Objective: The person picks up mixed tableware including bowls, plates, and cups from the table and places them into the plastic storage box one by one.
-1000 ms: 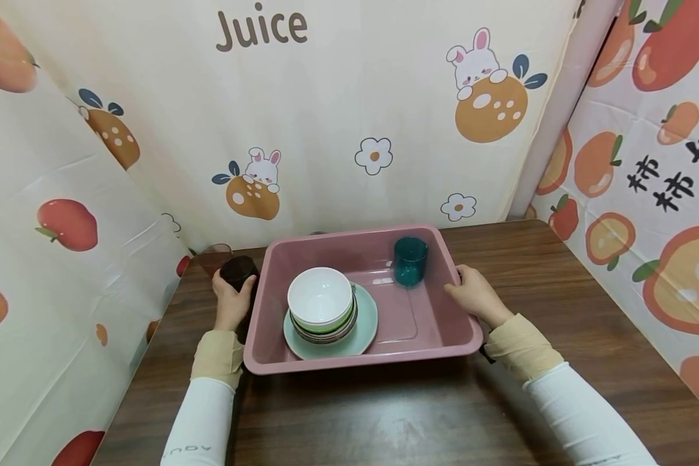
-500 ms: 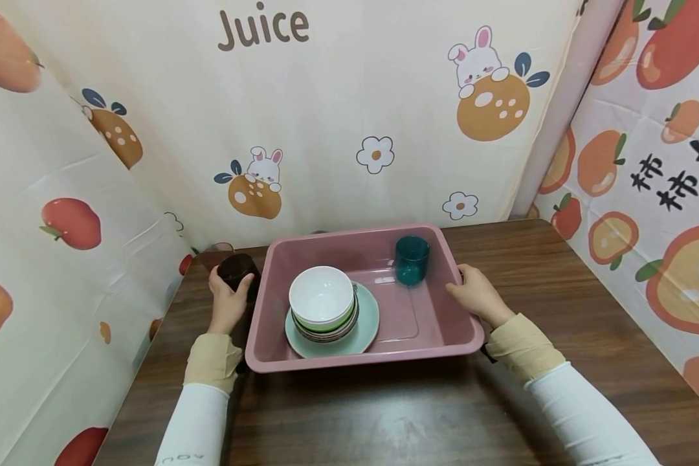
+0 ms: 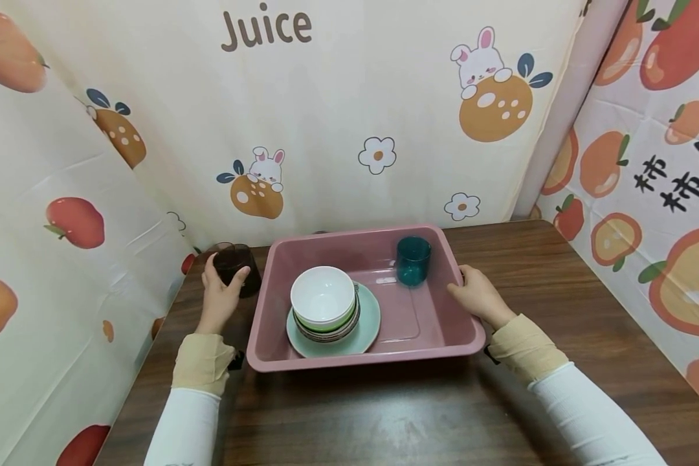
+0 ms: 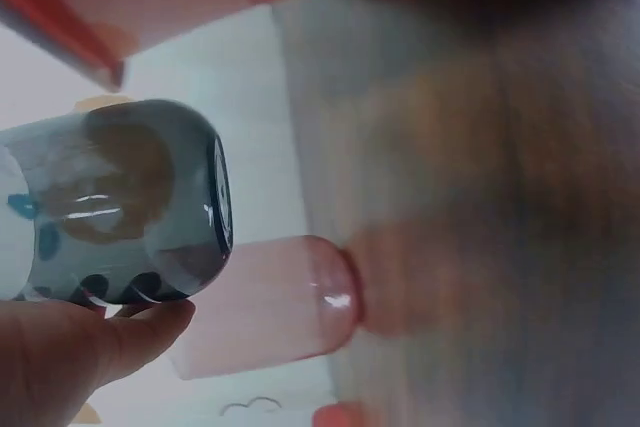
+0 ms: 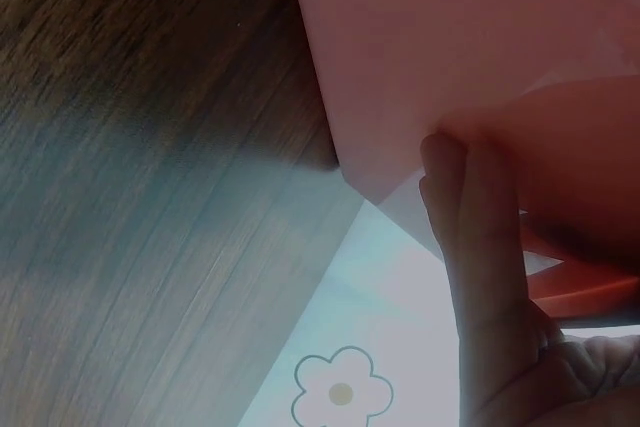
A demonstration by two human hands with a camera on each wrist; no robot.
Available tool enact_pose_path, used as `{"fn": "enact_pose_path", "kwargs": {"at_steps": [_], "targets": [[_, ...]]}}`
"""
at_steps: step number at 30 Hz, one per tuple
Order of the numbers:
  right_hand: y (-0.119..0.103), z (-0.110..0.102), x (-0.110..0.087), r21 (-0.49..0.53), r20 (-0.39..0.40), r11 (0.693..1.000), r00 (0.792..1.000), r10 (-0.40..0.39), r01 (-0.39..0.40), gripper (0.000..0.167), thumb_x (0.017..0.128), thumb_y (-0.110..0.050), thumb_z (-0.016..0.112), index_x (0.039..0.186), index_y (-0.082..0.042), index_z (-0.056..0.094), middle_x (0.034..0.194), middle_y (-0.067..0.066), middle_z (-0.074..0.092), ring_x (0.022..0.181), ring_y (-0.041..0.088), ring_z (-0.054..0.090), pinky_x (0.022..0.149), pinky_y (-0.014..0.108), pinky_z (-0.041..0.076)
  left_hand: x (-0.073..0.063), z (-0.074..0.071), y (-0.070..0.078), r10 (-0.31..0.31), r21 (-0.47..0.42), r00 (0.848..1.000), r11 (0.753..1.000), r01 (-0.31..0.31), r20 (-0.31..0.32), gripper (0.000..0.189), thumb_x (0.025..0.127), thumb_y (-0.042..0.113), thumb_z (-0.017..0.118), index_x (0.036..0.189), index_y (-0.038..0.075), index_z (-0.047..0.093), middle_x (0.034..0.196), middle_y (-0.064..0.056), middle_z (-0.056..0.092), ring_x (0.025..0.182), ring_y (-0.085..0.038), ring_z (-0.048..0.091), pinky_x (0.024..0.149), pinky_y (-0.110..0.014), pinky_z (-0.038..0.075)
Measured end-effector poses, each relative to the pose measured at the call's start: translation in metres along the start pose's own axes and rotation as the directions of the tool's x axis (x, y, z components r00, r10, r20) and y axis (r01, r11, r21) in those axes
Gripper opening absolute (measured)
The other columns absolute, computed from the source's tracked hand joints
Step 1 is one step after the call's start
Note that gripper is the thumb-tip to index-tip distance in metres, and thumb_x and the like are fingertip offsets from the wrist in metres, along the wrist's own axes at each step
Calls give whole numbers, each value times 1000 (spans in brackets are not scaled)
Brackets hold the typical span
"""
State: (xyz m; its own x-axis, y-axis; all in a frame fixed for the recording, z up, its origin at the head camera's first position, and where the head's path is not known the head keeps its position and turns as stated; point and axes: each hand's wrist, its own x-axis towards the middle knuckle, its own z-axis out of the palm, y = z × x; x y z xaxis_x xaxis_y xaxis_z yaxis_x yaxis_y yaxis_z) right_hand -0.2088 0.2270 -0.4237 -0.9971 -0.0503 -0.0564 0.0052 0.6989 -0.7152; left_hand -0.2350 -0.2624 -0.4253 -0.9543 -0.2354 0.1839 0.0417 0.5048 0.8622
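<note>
In the head view my left hand [image 3: 220,296] holds a dark, see-through cup [image 3: 246,272] left of the pink basin [image 3: 355,359]. Thumb and fingers are spread around its near side. In the left wrist view fingertips show against the dark cup [image 4: 130,207], and a pink see-through cup [image 4: 270,307] stands behind it on the table. My right hand [image 3: 476,296] grips the basin's right rim, thumb over the inside and fingers under the edge. Inside the basin, a white bowl [image 3: 323,294] tops a stack on a pale green plate [image 3: 368,323]. A teal cup [image 3: 412,262] stands at its back right.
The basin sits on a dark wooden table [image 3: 355,414]. A patterned cloth [image 3: 326,97] hangs behind the table, with more printed cloth at the left and right sides.
My left hand has shifted left and slightly toward the back, away from the basin's left rim, and more of the dark cup shows. My right hand stays on the rim.
</note>
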Motion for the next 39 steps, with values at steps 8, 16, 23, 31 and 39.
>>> {"fn": "enact_pose_path", "kwargs": {"at_steps": [8,16,23,31,39], "targets": [[0,0,0,-18,-5,1000,1000,-13,13,44,92,-13,53,126,15,49,114,32,62,94,33,63,80,45,54,-4,-10,27,46,-79,999,996,-47,-11,79,94,34,64,154,13,17,151,-24,20,137,-37,28,112,-54,27],[-1,0,-1,-17,-2,1000,1000,-14,14,43,92,-13,54,125,14,50,113,31,62,92,32,64,79,44,54,-8,-18,58,71,-197,994,979,-53,86,77,96,29,60,156,17,12,152,-15,27,133,-26,41,103,-32,41],[-2,-2,-1,-19,16,1000,1000,-6,6,47,92,-16,56,129,13,49,115,31,62,93,31,65,79,43,54,-13,-19,77,103,-214,991,973,-82,88,74,97,30,60,154,18,15,141,-14,38,122,-19,45,84,-9,45],[-5,-9,-3,-1,12,1000,999,-31,31,62,93,-21,59,141,11,37,127,33,56,104,38,63,86,48,53,-23,-19,103,122,-255,984,963,-86,130,71,96,29,61,153,19,19,125,-8,43,98,-14,54,67,-16,51],[-16,-22,-5,31,-30,998,998,-53,54,77,95,-30,61,151,6,21,146,35,36,132,51,40,106,62,36,-36,-12,123,152,-296,975,950,-99,163,70,96,26,61,153,21,21,136,-10,40,118,-20,50,84,-14,51]]}}
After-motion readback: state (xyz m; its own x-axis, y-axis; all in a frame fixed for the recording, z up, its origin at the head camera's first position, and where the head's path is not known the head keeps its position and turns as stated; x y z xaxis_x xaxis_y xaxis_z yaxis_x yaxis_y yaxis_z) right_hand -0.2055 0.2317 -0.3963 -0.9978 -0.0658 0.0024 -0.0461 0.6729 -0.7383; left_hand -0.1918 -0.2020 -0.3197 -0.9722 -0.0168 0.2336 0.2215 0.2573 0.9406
